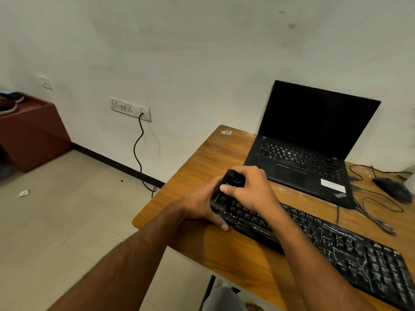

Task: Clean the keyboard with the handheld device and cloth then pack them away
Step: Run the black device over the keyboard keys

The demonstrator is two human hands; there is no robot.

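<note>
Desk point(215, 153): wood top, worn, sticker point(226, 132) at far left corner; open laptop point(310, 144) at the back, screen dark; mouse point(391, 189) right of laptop, its cable point(377, 212) looped on the desk; wall socket point(130, 108) with black cord point(138, 151) hanging to the floor; red-brown box point(33, 133) at left, shoes point(10, 103) on top; paper scrap point(24, 193) on floor tiles.

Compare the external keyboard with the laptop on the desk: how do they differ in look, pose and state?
The keyboard lies flat near the desk's front edge; the laptop stands open behind it, screen dark. The keyboard shows pale streaks; the laptop shows none. The left hand grips the keyboard's end; no hand touches the laptop. Both are black.
</note>
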